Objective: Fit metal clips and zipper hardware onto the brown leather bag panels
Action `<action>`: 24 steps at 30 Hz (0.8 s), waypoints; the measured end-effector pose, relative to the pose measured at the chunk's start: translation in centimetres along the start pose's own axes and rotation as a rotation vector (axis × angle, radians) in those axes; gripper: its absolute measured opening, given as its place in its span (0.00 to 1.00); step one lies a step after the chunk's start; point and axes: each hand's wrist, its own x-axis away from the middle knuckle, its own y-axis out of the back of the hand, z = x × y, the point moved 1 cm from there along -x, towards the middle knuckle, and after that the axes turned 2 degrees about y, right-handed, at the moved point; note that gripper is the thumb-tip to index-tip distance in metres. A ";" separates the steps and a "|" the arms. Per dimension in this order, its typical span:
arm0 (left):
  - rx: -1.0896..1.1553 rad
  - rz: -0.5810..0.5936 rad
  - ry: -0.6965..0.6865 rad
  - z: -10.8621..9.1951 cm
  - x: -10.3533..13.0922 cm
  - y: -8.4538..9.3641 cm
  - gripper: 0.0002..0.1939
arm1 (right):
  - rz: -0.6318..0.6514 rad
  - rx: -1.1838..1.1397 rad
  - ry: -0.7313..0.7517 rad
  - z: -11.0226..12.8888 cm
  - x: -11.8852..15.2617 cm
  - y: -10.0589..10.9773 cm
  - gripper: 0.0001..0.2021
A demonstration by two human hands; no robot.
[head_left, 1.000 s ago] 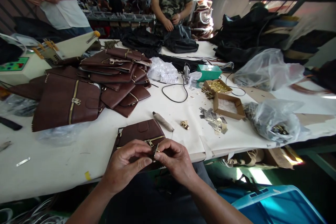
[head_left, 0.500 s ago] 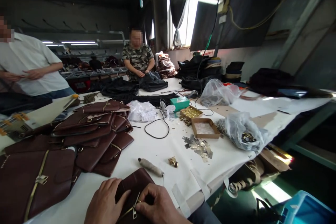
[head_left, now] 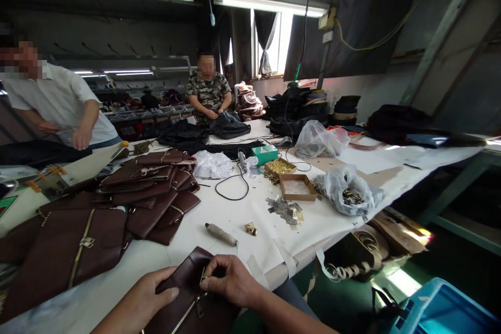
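A dark brown leather bag piece [head_left: 188,282] with a metal zipper [head_left: 187,314] is at the bottom centre. My left hand [head_left: 146,297] grips its left edge, thumb on top; some of its fingers are hidden. Thumb and forefinger of my right hand [head_left: 233,279] pinch a thin metal piece [head_left: 202,275] near the zipper's upper end; its exact kind is unclear. Just below hangs a zipper pull [head_left: 200,309]. Beyond my hands lie a grey, tape-wrapped tool [head_left: 221,234] and a small heap of gold-coloured fittings [head_left: 251,228].
Brown leather bags [head_left: 105,235] are piled at left. Flat metal plates [head_left: 287,210], a cardboard tray [head_left: 297,188], a box of gold bits [head_left: 279,167] and a plastic bag of hardware [head_left: 348,193] stand at right. Two co-workers are across the table; a blue bin [head_left: 438,308] is at lower right.
My right hand has moved slightly up and left along the zipper. My left hand has shifted left and lower, and more of the zipper shows. The white-shirted co-worker has leaned forward and lowered a hand.
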 end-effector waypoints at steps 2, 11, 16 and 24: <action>0.036 -0.042 -0.003 -1.0 1.5 -0.6 0.21 | 0.018 0.013 0.029 1.0 1.1 -0.5 0.25; -0.055 -0.190 -0.009 -5.1 6.3 -2.8 0.19 | -0.043 0.275 0.238 5.9 4.6 -2.6 0.15; -0.132 -0.188 -0.060 -5.8 7.6 -4.0 0.18 | -0.032 0.371 0.305 7.1 5.5 -3.2 0.11; -0.317 -0.256 -0.171 -6.9 8.3 -5.3 0.19 | -0.085 0.413 0.290 7.3 6.2 -3.5 0.09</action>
